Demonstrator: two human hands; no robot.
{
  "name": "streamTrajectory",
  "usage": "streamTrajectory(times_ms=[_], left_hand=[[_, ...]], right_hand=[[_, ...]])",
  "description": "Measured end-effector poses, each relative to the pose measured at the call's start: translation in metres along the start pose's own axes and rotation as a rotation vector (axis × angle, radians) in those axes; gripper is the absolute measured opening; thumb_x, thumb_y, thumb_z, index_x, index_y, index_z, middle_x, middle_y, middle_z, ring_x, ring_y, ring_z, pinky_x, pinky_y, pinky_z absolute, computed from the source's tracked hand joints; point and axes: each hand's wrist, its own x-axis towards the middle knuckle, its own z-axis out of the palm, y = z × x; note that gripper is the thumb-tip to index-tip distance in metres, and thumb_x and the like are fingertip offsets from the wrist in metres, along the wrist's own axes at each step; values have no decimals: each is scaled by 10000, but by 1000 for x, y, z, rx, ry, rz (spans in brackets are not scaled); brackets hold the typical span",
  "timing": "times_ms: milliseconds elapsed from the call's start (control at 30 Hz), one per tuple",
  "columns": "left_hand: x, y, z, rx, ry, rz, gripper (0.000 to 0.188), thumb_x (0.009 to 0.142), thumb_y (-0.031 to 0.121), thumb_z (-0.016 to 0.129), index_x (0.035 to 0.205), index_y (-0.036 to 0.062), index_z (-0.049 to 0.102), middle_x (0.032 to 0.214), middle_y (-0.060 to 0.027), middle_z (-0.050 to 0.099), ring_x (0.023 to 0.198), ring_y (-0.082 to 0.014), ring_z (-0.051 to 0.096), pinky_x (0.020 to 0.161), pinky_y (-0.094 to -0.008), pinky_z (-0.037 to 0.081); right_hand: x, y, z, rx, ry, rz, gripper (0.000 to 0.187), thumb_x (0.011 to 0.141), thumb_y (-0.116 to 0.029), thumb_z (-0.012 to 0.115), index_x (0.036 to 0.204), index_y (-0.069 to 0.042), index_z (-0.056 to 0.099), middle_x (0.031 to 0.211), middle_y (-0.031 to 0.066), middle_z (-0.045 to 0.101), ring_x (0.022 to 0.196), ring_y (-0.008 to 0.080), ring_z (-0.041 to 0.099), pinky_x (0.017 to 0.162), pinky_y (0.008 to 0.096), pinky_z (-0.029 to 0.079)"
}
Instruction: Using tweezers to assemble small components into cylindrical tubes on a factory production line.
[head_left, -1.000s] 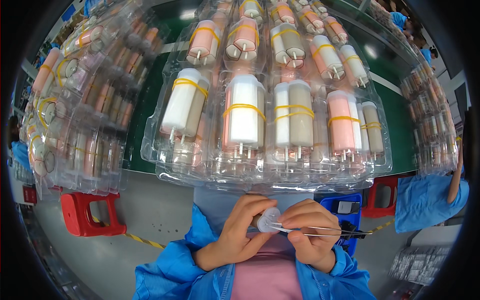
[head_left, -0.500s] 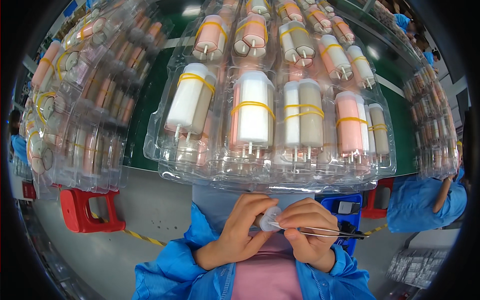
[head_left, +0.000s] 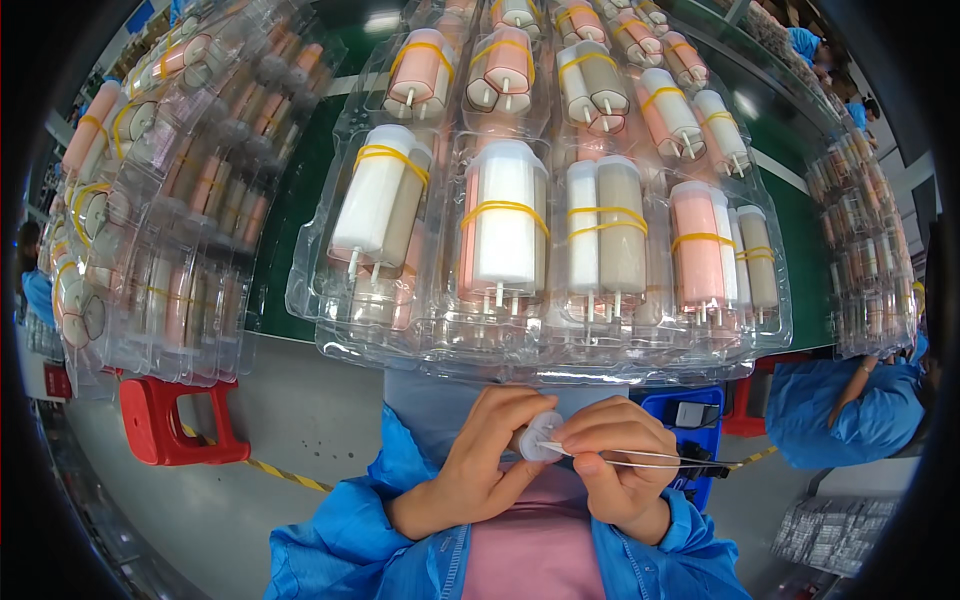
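Close to my body, my left hand point(head_left: 478, 462) grips a small cylinder point(head_left: 541, 438) whose round, translucent end points toward my right. My right hand point(head_left: 622, 458) is closed around thin metal tweezers point(head_left: 690, 462), their long arms reaching out to the right. A narrow whitish tip or piece touches the cylinder's end near its centre; whether it is the tweezers' tip or a separate part is too small to tell. My left fingers hide most of the cylinder's body.
Ahead, stacked clear plastic trays point(head_left: 450, 350) hold pink, white and grey cylinders point(head_left: 505, 235) bundled with yellow bands. More stacks stand left and right. A red stool point(head_left: 170, 425) is at left, a blue bin point(head_left: 705, 400) at right. A person in blue point(head_left: 850, 405) is beyond it.
My right hand and the tweezers have shifted very slightly at the cylinder's end. My left hand keeps its hold. At right, the other person's arm and body have moved.
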Motion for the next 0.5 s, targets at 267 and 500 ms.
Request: streamTrajectory(times_ms=[267,500], left_hand=[[0,0,0,13,1,-6,503,732,-4,661,1201,-51,486,1124,-192,507,977,-272,528,806,-326,448],[0,-1,1,23,1,-1,489,741,3,670,1194,-44,491,1111,-192,519,962,-280,541,806,-330,450]], right_hand=[[1,0,1,-18,-8,-2,148,742,-53,731,858,-3,653,816,119,668,685,256,638,614,317,510],[0,2,1,1,2,31,102,747,-32,707,824,3,649,789,114,664,668,251,631,604,309,501]])
